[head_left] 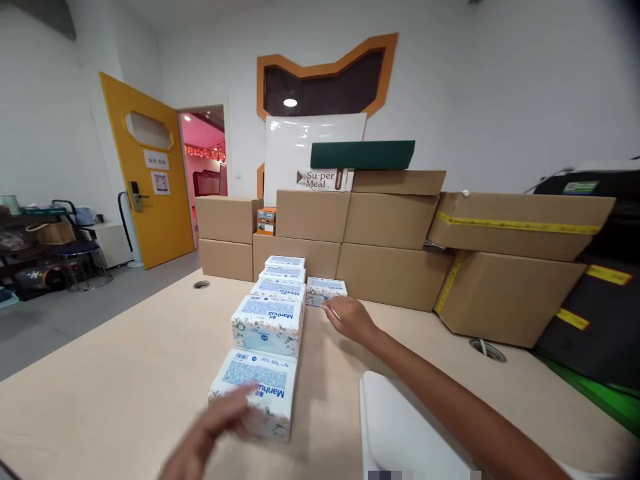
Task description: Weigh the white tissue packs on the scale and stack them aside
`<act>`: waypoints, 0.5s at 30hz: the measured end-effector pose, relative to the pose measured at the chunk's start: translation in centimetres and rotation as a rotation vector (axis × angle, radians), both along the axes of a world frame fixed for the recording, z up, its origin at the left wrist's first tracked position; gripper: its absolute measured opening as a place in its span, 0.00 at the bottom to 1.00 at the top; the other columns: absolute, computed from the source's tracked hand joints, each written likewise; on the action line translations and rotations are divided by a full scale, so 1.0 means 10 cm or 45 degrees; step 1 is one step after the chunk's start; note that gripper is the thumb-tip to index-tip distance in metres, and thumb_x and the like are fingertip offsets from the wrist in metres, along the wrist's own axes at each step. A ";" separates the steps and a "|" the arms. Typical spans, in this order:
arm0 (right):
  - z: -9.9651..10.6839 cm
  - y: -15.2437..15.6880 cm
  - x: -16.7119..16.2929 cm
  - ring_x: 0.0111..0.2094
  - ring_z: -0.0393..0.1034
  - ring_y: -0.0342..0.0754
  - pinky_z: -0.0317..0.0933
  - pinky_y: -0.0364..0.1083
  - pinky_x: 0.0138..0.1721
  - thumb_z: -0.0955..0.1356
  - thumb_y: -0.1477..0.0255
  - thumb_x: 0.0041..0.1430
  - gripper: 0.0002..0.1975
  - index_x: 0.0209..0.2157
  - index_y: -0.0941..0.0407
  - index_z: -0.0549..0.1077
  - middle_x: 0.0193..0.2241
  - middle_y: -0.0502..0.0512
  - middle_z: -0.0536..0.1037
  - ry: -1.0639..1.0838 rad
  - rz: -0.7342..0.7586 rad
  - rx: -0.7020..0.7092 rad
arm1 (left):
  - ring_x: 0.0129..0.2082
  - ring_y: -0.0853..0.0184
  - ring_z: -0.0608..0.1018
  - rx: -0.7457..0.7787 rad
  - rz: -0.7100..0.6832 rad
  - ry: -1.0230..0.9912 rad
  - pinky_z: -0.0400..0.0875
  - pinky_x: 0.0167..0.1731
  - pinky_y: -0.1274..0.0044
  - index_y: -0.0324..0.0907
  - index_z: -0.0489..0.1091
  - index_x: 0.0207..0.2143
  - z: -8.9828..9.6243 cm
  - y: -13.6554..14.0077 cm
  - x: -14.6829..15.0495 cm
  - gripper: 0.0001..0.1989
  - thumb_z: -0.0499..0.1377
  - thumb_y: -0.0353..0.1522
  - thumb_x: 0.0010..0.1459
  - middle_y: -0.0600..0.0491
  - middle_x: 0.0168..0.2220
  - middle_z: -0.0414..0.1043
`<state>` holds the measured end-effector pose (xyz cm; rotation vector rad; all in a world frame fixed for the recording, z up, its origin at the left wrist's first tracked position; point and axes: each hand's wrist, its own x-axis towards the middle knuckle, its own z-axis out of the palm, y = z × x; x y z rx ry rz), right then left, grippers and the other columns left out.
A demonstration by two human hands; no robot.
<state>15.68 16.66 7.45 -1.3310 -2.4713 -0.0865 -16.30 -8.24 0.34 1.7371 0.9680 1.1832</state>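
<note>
Several white tissue packs with blue "Manhua" print and a flower pattern lie on the table. Most form a row running away from me, with the nearest tissue pack (253, 377) slightly apart from the stack of packs (267, 323) behind it. Another tissue pack (320, 291) sits right of the row's far end, before the cardboard boxes. My right hand (350, 319) reaches out to it, fingers closed at its near right corner. Blurred by motion, my left hand (220, 420) has its fingers stretched out over the left front of the nearest pack.
Stacked cardboard boxes (395, 273) line the table's far side, topped by a dark green box (363, 155). A white object (400, 427) lies under my right forearm. Cable holes (201, 285) pierce the table (125, 380). An orange door (145, 167) stands ajar at the left.
</note>
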 end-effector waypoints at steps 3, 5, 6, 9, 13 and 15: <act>-0.07 -0.63 0.07 0.52 0.83 0.62 0.73 0.57 0.55 0.63 0.64 0.76 0.21 0.56 0.57 0.82 0.50 0.65 0.88 -0.018 0.057 -0.188 | 0.78 0.40 0.61 -0.092 0.888 -0.253 0.59 0.76 0.44 0.57 0.69 0.68 0.26 0.07 -0.29 0.35 0.50 0.63 0.68 0.52 0.78 0.60; -0.07 -1.03 0.00 0.53 0.83 0.67 0.75 0.59 0.52 0.68 0.56 0.70 0.34 0.70 0.60 0.72 0.54 0.71 0.86 -0.012 0.049 -0.391 | 0.79 0.43 0.58 -0.355 0.909 -0.317 0.55 0.79 0.48 0.50 0.69 0.68 0.37 0.09 -0.21 0.39 0.52 0.64 0.68 0.48 0.78 0.59; -0.06 -1.20 -0.07 0.59 0.80 0.70 0.74 0.61 0.56 0.71 0.53 0.66 0.44 0.76 0.62 0.63 0.60 0.75 0.82 0.009 0.065 -0.542 | 0.80 0.43 0.58 -0.467 0.777 -0.328 0.53 0.79 0.49 0.47 0.69 0.68 0.39 0.08 -0.12 0.41 0.51 0.64 0.68 0.46 0.78 0.60; 0.00 -1.61 -0.30 0.78 0.55 0.71 0.56 0.64 0.74 0.76 0.54 0.57 0.63 0.81 0.64 0.43 0.78 0.77 0.55 0.159 0.239 -0.863 | 0.81 0.46 0.55 -0.496 0.412 -0.296 0.48 0.81 0.51 0.48 0.65 0.73 0.25 0.01 0.15 0.39 0.48 0.61 0.72 0.48 0.79 0.58; -0.04 -1.93 -0.39 0.78 0.55 0.67 0.53 0.65 0.76 0.74 0.59 0.59 0.66 0.81 0.60 0.28 0.80 0.72 0.52 0.484 0.230 -1.041 | 0.83 0.44 0.45 -0.203 0.345 -0.094 0.43 0.80 0.45 0.57 0.50 0.79 -0.14 -0.12 0.12 0.44 0.44 0.65 0.69 0.54 0.83 0.47; -0.11 -2.05 -0.28 0.76 0.61 0.65 0.58 0.66 0.74 0.72 0.62 0.62 0.63 0.81 0.57 0.24 0.78 0.70 0.59 0.682 0.218 -0.963 | 0.83 0.40 0.38 -0.051 0.231 0.027 0.41 0.79 0.41 0.62 0.43 0.81 -0.20 -0.21 0.04 0.48 0.44 0.68 0.65 0.58 0.84 0.40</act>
